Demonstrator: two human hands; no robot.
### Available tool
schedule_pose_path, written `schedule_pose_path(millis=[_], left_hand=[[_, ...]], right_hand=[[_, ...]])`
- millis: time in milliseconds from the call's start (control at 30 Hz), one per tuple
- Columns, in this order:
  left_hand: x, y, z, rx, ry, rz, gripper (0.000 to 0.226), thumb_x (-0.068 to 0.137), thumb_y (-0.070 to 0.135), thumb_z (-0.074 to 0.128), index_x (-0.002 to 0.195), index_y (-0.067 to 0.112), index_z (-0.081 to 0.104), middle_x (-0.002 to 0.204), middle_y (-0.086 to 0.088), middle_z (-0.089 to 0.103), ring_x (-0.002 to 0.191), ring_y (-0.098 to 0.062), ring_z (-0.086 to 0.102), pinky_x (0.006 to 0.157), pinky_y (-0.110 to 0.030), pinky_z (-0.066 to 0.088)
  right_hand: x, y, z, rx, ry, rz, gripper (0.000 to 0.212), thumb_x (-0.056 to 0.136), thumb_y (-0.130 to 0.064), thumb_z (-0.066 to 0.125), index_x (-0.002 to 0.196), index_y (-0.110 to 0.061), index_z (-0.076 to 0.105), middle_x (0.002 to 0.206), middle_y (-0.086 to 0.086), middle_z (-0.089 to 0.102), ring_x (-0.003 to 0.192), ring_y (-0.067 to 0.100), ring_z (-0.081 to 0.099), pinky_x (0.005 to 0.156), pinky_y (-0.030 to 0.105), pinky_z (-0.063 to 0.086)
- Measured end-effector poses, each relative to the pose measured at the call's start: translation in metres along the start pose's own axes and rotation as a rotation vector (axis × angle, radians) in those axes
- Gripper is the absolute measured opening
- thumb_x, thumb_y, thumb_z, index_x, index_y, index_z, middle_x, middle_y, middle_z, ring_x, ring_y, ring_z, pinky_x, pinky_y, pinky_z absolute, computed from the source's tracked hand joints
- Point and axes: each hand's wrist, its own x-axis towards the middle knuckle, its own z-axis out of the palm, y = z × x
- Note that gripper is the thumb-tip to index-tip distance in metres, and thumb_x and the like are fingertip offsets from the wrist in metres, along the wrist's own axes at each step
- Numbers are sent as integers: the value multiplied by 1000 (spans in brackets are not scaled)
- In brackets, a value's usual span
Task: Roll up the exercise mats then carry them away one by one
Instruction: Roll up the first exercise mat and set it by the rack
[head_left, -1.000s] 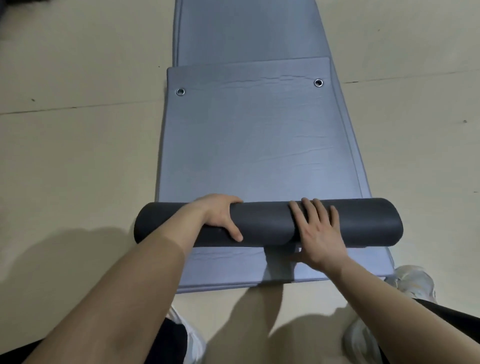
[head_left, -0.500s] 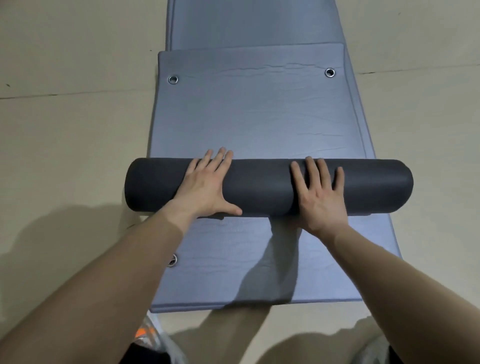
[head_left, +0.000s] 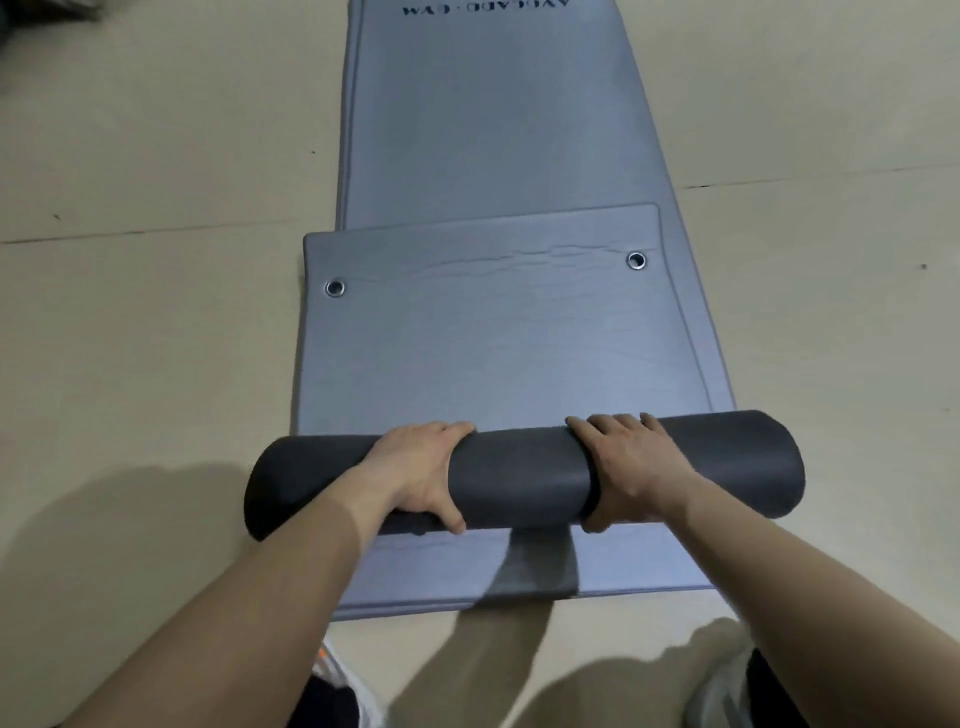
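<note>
I see my left hand (head_left: 415, 475) wrapped over the dark roll (head_left: 524, 473), fingers curled across its top and the thumb hooked under the near side, so that grip is clamped on the roll; my right hand (head_left: 636, 467) does the same a little further along, fingers over the crest and thumb tucked at the near edge, also clamped on it. The roll lies crosswise on the grey mat (head_left: 498, 338), near its closer end, with a short strip of flat mat showing between the roll and my legs. Two metal eyelets sit at the far corners of this mat, one on the left (head_left: 335, 287) and one on the right (head_left: 636, 260). That far end overlaps a second grey mat (head_left: 498, 114) stretching away from me, with dark lettering at its far end that I cannot read reliably. Both mats lie on a pale floor (head_left: 156, 338). A light shoe (head_left: 722, 691) shows at the lower right
</note>
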Motion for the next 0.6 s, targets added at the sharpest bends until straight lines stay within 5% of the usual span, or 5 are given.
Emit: schedule_pose_path(millis=[200,367,467,533,600], left_hand=[[2,-5,-17,-136,-81,-66,123,52,62,90,156,38,29,151,5,49,134,-24,48,110,-40,39],[-43,1,36,60,538,-219,99,81,73,62,160,29,20,167,-8,20,153,-34,15,123,-60,12],[-23,1,33,139,407,-287,132,67,87,60,161,28,-11,170,-9,-9,154,-39,-12,120,-65,0],[8,-9,6,87,397,-305,138,58,91,64,160,31,-9,170,-6,-3,155,-36,-9,122,-62,0],[35,-25,-29,19,351,-279,140,53,91,67,160,34,-2,171,-2,4,156,-31,-2,124,-58,3]], right_hand=[[-37,-29,60,-40,225,100,149,39,-52,93,163,-18,17,160,22,35,148,45,30,114,67,17],[15,-7,-7,34,177,66,136,58,-77,78,162,-31,4,165,9,22,155,35,13,123,57,14],[32,-1,-21,49,269,83,122,54,-76,80,154,-30,26,159,10,30,151,35,21,120,57,20],[27,4,-1,73,465,112,109,58,-71,85,147,-24,42,154,13,40,145,39,32,115,60,26],[25,10,20,-34,429,114,130,54,-72,87,159,-19,30,164,19,30,151,45,23,118,66,16]])
